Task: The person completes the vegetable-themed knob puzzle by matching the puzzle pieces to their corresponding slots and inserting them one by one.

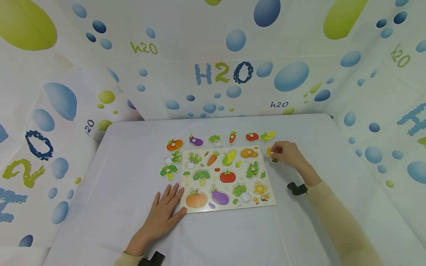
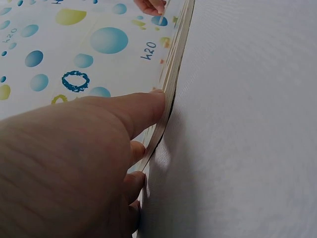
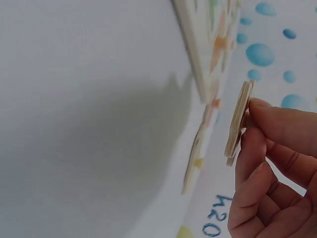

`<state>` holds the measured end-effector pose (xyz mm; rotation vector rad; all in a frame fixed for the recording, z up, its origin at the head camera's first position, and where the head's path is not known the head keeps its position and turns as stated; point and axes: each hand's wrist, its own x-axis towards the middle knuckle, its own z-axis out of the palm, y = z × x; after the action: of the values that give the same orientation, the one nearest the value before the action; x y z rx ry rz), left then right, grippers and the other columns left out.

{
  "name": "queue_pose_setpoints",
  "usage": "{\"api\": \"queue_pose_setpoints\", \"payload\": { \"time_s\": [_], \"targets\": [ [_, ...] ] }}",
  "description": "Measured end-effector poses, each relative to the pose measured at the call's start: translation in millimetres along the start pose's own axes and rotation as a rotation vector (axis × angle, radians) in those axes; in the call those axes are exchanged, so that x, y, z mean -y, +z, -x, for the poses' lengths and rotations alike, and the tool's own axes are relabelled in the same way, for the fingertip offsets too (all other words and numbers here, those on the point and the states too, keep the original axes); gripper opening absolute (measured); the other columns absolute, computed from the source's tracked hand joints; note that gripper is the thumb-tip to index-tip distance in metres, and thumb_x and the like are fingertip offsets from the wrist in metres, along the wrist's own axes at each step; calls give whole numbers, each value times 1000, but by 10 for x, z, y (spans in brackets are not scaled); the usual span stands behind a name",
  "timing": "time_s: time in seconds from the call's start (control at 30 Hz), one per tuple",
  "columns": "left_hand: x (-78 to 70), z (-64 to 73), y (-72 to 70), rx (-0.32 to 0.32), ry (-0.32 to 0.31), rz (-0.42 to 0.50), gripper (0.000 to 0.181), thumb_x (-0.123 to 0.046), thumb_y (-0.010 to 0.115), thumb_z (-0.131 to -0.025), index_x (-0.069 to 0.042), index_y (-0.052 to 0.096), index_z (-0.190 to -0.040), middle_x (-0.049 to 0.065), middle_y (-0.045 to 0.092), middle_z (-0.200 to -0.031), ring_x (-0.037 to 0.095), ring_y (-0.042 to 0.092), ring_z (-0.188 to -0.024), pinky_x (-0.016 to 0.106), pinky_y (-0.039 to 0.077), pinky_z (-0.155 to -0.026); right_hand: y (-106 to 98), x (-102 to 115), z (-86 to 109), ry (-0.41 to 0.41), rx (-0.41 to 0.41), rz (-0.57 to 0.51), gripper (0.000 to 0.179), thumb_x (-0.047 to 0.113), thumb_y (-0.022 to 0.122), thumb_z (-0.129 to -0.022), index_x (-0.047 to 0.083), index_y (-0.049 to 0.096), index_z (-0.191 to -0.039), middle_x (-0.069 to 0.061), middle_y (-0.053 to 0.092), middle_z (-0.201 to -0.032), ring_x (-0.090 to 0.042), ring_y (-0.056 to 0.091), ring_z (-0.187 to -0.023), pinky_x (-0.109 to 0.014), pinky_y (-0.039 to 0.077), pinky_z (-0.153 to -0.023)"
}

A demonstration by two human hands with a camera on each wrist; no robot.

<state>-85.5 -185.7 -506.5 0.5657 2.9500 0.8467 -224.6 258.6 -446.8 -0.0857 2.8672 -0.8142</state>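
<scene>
My right hand (image 1: 287, 154) pinches a flat wooden mushroom puzzle piece (image 1: 268, 151) between thumb and fingers, just off the right upper corner of the puzzle board (image 1: 213, 200). In the right wrist view the mushroom piece (image 3: 238, 121) shows edge-on, raised above the cloth, and most of its face is hidden. My left hand (image 1: 164, 211) rests with spread, straight fingers at the board's lower left corner. Its thumb touches that corner, and in the left wrist view the thumb (image 2: 143, 109) lies against the board's edge (image 2: 171, 82).
Along the board's far side lie pumpkin (image 1: 174, 145), eggplant (image 1: 196, 140), bok choy (image 1: 215, 140), carrot (image 1: 232, 137), tomato (image 1: 252, 137) and corn (image 1: 267, 136) pieces. Radish (image 1: 173, 157) and broccoli (image 1: 169, 172) pieces lie on its left. White cloth (image 1: 126, 162) covers the table.
</scene>
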Motion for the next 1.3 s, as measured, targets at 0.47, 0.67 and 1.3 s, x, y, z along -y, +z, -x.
{"api": "queue_pose_setpoints", "payload": {
  "time_s": [0.47,0.67,1.3],
  "targets": [
    [22,4,7,7,-13,-5,68,-41,62,-92,-11,41,-149,12,32,-158,40,22,-148,64,8,-116,308,269,647,-148,122,-46,8,7,72,-85,10,65,-85,2,59,-74,-13,52,-69,-22,45,-59],
    [36,6,17,19,-27,5,69,-42,63,-91,-12,41,-150,11,31,-159,39,20,-149,63,7,-116,423,352,778,-154,155,-51,10,7,73,-84,12,64,-83,3,56,-73,-12,51,-70,-21,44,-60],
    [29,5,19,23,-26,5,69,-42,63,-91,-12,40,-150,12,31,-159,39,20,-149,63,7,-116,573,353,821,-175,164,-52,13,5,73,-82,12,63,-79,4,56,-71,-11,50,-68,-21,43,-59]
  ]
}}
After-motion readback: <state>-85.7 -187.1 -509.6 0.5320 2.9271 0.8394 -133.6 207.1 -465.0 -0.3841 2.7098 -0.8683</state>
